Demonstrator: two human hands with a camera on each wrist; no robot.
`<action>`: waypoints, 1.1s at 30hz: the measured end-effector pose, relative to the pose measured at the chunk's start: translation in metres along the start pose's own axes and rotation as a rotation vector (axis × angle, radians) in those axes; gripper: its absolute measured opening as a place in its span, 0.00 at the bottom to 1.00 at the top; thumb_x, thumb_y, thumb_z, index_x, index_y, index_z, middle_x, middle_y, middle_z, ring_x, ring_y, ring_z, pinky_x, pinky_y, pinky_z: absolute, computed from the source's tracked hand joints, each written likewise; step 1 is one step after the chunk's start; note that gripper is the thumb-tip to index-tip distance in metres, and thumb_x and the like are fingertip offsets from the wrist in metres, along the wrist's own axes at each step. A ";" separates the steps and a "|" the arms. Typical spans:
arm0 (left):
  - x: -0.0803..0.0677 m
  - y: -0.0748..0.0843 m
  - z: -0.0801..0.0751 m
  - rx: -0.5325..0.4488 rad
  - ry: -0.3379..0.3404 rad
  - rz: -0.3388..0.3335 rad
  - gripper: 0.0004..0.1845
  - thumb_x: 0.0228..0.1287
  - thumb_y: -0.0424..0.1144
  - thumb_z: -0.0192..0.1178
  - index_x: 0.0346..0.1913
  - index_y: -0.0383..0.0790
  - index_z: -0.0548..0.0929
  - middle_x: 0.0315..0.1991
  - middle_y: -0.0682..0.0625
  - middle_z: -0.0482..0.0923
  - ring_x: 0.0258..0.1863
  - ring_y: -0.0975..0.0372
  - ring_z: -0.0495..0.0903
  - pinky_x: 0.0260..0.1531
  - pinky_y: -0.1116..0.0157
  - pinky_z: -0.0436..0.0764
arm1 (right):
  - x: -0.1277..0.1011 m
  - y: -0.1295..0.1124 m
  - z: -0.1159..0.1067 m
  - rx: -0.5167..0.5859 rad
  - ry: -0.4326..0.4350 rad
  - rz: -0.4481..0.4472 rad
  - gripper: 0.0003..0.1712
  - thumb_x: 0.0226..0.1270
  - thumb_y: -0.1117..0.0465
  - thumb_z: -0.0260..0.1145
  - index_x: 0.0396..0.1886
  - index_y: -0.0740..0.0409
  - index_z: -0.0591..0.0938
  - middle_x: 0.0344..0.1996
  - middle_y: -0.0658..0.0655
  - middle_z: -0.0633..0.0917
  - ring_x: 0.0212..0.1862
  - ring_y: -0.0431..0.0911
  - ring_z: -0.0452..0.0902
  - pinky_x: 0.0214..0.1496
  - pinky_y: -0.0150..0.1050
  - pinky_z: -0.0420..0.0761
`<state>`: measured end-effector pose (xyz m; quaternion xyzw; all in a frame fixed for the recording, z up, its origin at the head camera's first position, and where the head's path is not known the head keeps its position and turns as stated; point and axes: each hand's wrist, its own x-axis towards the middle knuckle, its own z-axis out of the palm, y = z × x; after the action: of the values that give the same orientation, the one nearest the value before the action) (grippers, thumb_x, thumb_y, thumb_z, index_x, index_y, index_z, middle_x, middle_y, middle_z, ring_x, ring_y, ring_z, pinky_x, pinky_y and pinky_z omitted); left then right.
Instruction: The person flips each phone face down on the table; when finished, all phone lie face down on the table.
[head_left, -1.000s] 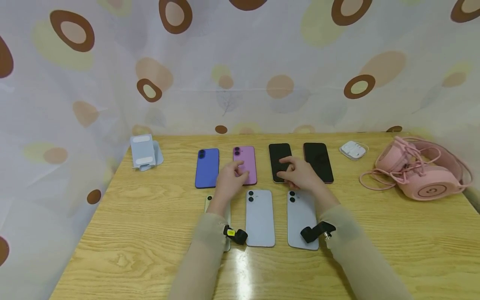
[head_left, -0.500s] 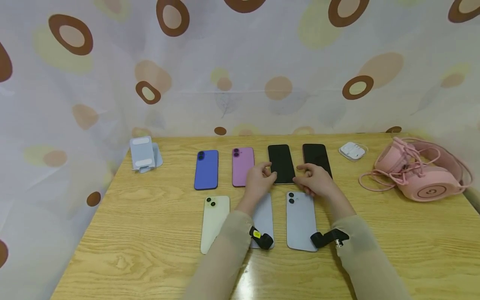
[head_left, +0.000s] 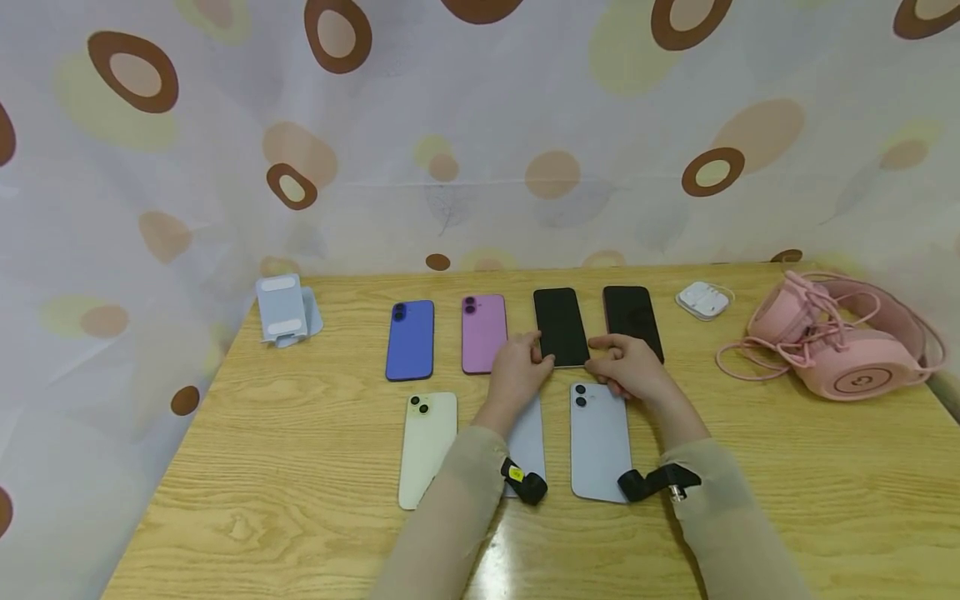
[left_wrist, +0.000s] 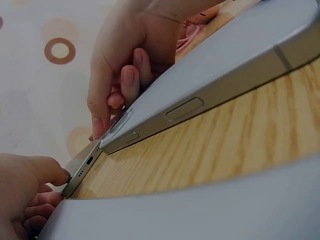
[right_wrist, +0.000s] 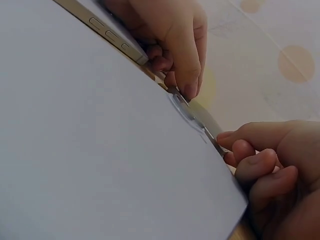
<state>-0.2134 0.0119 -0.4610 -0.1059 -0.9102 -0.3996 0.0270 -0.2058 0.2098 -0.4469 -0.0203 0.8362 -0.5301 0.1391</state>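
Observation:
A smartphone lies screen up with a black display (head_left: 561, 323) in the back row. My left hand (head_left: 516, 371) holds its lower left corner and my right hand (head_left: 632, 367) its lower right corner, fingers curled. In the left wrist view, the thumbs sit near either end of the phone's bottom edge (left_wrist: 84, 172), where the charging port shows. Beneath my left wrist lies a pale phone (head_left: 529, 446), partly hidden. Another pale phone (head_left: 600, 446), back up, lies just in front of my right hand.
Left along the back row lie a blue phone (head_left: 410, 340) and a pink phone (head_left: 483, 329); another dark-screened phone (head_left: 632, 312) is at right. A pale yellow phone (head_left: 427, 446) lies front left. Around them are a phone stand (head_left: 282, 310), white earphones (head_left: 703, 298) and pink headphones (head_left: 855, 354).
My left hand has moved right from the pink phone to the black-screened phone's left corner. My right hand has shifted off its screen to the right corner. Both now hold it.

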 end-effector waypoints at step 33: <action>-0.001 -0.003 0.002 -0.024 0.048 0.006 0.20 0.61 0.36 0.58 0.54 0.29 0.80 0.24 0.52 0.70 0.25 0.63 0.68 0.28 0.69 0.69 | -0.001 -0.021 0.007 0.222 0.014 -0.112 0.25 0.66 0.63 0.65 0.59 0.68 0.72 0.13 0.50 0.71 0.11 0.39 0.62 0.13 0.31 0.60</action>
<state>-0.2133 0.0114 -0.4642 -0.0993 -0.9041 -0.4128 0.0490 -0.2056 0.1949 -0.4308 -0.0478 0.7710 -0.6263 0.1046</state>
